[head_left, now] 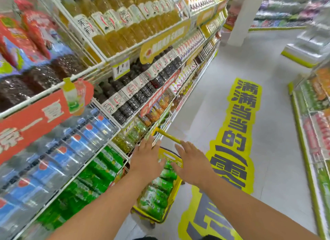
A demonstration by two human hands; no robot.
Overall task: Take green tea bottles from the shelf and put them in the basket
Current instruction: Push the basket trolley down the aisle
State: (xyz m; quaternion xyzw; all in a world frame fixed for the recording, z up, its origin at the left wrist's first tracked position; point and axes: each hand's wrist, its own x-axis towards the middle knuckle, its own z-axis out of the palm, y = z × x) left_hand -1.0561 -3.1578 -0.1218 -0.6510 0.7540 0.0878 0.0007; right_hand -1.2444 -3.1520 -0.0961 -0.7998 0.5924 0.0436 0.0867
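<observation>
Beside the shelf [114,170], bottles [157,191] lie lengthwise in the basket [171,200] under spread left hand [145,161] and right hand [192,165].

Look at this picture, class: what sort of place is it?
Most likely a supermarket drinks aisle: long wire shelves packed with bottled drinks, a price tag on a shelf edge, and a yellow basket holding green tea bottles on the floor.

basket [172,195]: yellow; tea bottles [157,195]: green labels; floor sign [237,132]: yellow, grey lettering
</observation>
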